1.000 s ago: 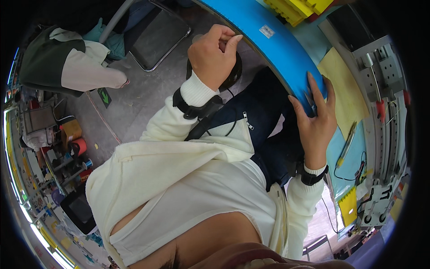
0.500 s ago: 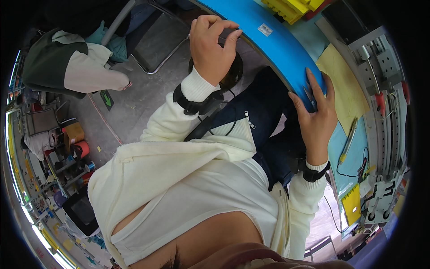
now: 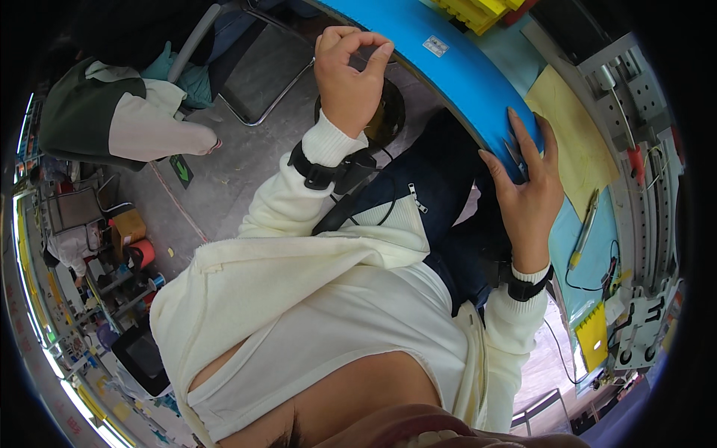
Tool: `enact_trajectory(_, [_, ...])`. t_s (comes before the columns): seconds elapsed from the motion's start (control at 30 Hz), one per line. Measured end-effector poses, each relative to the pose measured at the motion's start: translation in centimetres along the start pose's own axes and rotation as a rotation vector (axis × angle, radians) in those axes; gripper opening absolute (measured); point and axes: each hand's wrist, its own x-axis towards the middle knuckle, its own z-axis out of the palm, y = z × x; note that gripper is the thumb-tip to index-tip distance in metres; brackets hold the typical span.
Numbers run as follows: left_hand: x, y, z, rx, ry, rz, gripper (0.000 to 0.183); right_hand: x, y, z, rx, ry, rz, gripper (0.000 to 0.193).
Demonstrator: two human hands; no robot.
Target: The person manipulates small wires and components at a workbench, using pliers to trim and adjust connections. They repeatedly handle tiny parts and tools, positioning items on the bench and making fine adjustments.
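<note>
My left hand is raised beside the near edge of the blue work surface. Its thumb and forefinger pinch together; whatever they hold, if anything, is too small to make out. My right hand rests at the right part of that blue surface. Between its thumb and fingers shows a slim, pointed metal tool that looks like tweezers, mostly covered by the hand. A small white label is stuck on the blue surface between the hands.
Yellow bins stand at the far edge. Rightward lie yellow paper, a pen-like tool, a cable and a yellow notebook, beside a metal rail fixture. A chair and a person's sleeve are at left.
My left hand has shifted slightly left, its pinched fingertips drawing away from the blue surface's edge. My right hand has stayed nearly still with the metal tool.
</note>
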Motion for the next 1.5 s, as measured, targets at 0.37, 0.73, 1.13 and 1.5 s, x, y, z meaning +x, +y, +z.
enact_trajectory(0.37, [0.0,0.1,0.2,0.057,0.015,0.106,0.008,0.0,0.2,0.1,-0.02,-0.001,-0.002,0.059])
enact_trajectory(0.73, [-0.5,0.0,-0.4,0.327,0.057,0.35,0.012,0.0,0.0,0.0,0.007,-0.003,0.01,0.06])
enact_trajectory(1.13, [-0.5,-0.3,-0.5,0.428,-0.003,0.44,0.039,0.1,-0.1,-0.1,-0.005,-0.012,0.018,0.06])
enact_trajectory(1.5, [0.4,-0.2,-0.9,0.357,-0.051,0.435,0.037,0.0,-0.2,-0.1,0.016,0.003,0.01,0.059])
